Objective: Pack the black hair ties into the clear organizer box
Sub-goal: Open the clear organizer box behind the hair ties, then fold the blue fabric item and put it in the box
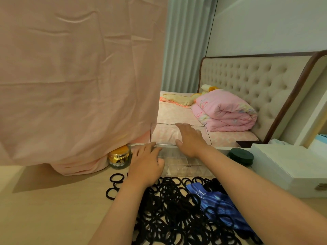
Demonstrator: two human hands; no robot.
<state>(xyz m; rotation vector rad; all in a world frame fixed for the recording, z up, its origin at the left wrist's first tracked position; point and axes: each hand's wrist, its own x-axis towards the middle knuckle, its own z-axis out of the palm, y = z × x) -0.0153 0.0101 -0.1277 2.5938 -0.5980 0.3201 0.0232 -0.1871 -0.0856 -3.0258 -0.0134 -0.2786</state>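
A large heap of black hair ties (177,209) lies on the light wooden table in front of me, with a few loose ones (115,184) off to its left. Behind the heap stands the clear organizer box (185,167), its transparent lid (164,133) raised upright at the back. My left hand (146,165) rests on the box's left front corner, fingers curled over the rim. My right hand (191,138) lies flat with spread fingers against the raised lid. The box's compartments look empty where they show.
A pink cloth (79,76) hangs over the left half of the view down to the table. A gold-lidded jar (119,157) stands left of the box, a dark green lid (240,156) and a white box (292,167) to its right. A blue fabric piece (217,206) lies on the ties.
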